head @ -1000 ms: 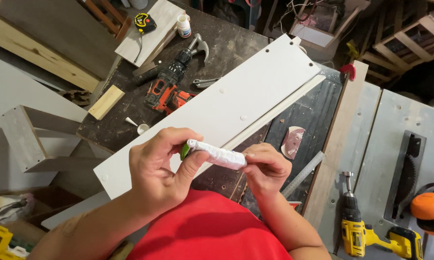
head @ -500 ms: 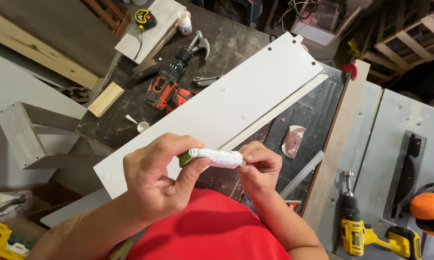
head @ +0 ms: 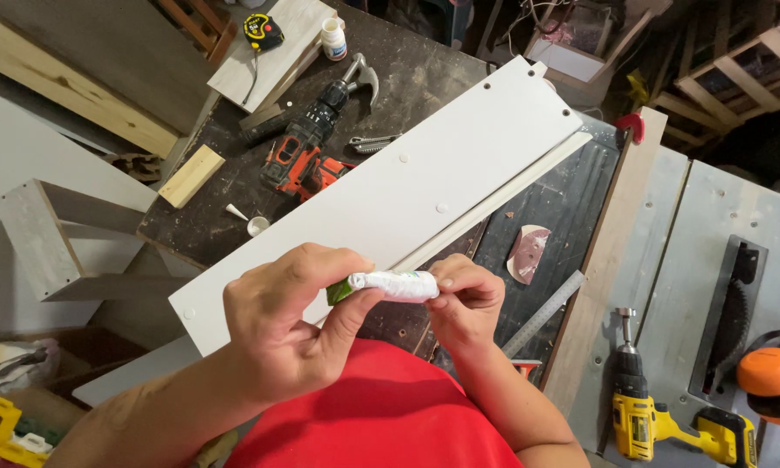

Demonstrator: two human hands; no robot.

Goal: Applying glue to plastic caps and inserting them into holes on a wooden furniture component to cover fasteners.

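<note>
Below, dark worn table [head: 459, 95] filling the middle of the view, with grey table-saw top [head: 710, 260] at the right side. Across the table, long white board [head: 390, 191] lying diagonally, with small holes and round caps on the face, and thin white strip [head: 502, 195] just beside its lower edge. Further left, red and black drill [head: 307, 147] lying on the table near a hammer [head: 359, 74], small wooden block [head: 190, 176] at the table edge, and yellow tape measure [head: 262, 30] with a small white bottle [head: 332, 36] on a pale board at the top. On the saw top, yellow drill [head: 645, 407] and orange ear protectors [head: 775, 381]. Between board and saw, piece of sandpaper [head: 528, 251] on the dark surface. Nearer to the camera, above the red shirt, left hand [head: 290, 325] closed around the green end of a small rolled-up white tube [head: 394, 284], thumb pressing from below. Right hand [head: 463, 299] pinching the other end of the tube, fingers curled tight. Tube held horizontal between both hands, in the air in front of the lower edge of the white board, not touching it as far as can be seen.
</note>
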